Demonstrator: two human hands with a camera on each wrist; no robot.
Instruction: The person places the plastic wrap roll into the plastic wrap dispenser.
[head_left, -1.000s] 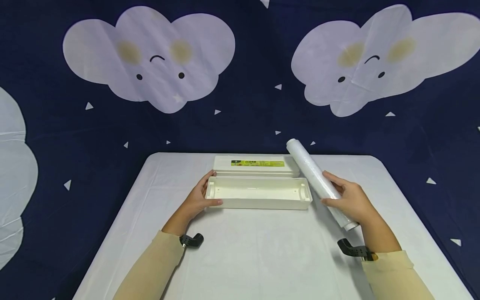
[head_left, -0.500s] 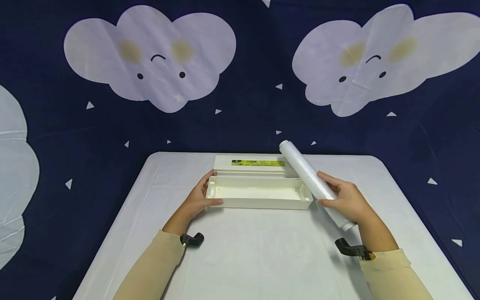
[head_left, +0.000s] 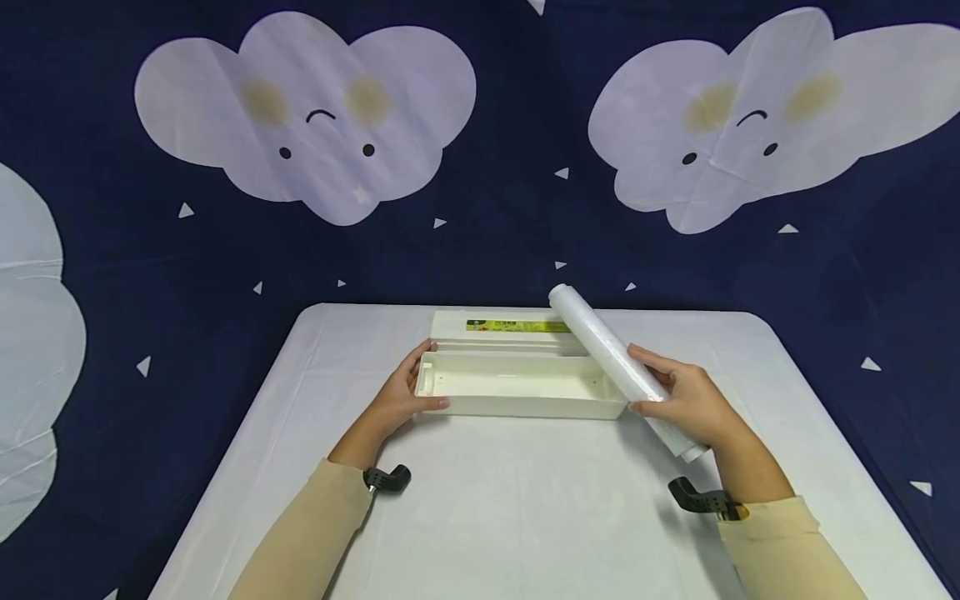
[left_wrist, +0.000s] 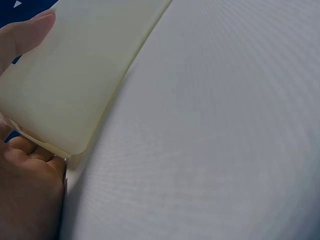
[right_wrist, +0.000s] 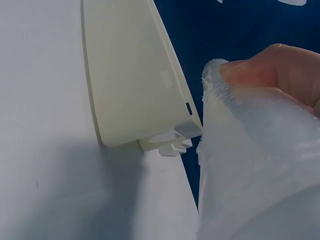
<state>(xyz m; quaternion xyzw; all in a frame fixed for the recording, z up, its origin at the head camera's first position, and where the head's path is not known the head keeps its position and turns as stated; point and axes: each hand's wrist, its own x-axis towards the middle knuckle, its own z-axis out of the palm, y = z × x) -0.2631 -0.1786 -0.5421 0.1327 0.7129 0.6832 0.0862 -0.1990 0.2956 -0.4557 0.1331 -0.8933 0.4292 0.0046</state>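
A long open cream plastic box (head_left: 517, 392) lies across the white table (head_left: 525, 517), its lid (head_left: 510, 327) with a yellow-green label folded back behind it. My left hand (head_left: 397, 398) grips the box's left end, thumb on the front wall and fingers round the end; the left wrist view shows the box's corner (left_wrist: 75, 100) in that grip. My right hand (head_left: 686, 400) holds a roll of clear cling film (head_left: 611, 354) near its lower end. The roll slants up to the left, its far end above the box's right part. The right wrist view shows the roll (right_wrist: 250, 170) close up beside the box (right_wrist: 135, 85).
A dark blue backdrop with white smiling clouds (head_left: 307, 108) hangs behind the table. Black wrist-camera mounts (head_left: 386, 479) sit at both sleeves. The table's near half is bare cloth.
My right hand has carried the roll leftward, so its far end now hangs over the box's right part. The left hand and box have stayed put.
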